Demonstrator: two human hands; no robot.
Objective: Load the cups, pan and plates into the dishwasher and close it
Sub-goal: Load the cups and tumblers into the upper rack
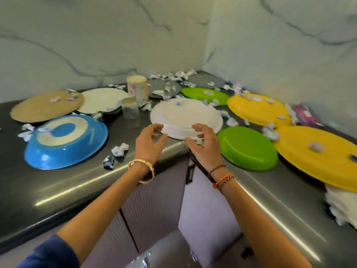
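An upturned white plate (185,117) lies in the corner of the dark L-shaped counter (67,182). My left hand (149,142) and my right hand (201,146) hover at its near rim, fingers curled and apart, holding nothing. Around it lie upturned plates: a blue one (65,144), two green ones (247,147) (204,94), two yellow ones (258,109) (316,155), a tan one (46,106) and a cream one (102,100). A dark pan (109,114) sits partly under the cream plate. A paper cup (137,89) and a clear cup (130,108) stand behind.
Crumpled paper scraps (119,149) are scattered over the counter and plates. A purple packet (304,113) lies at the right by the marble wall. White crumpled material (342,206) sits under the near yellow plate. Cabinet doors (154,200) are below the counter's edge.
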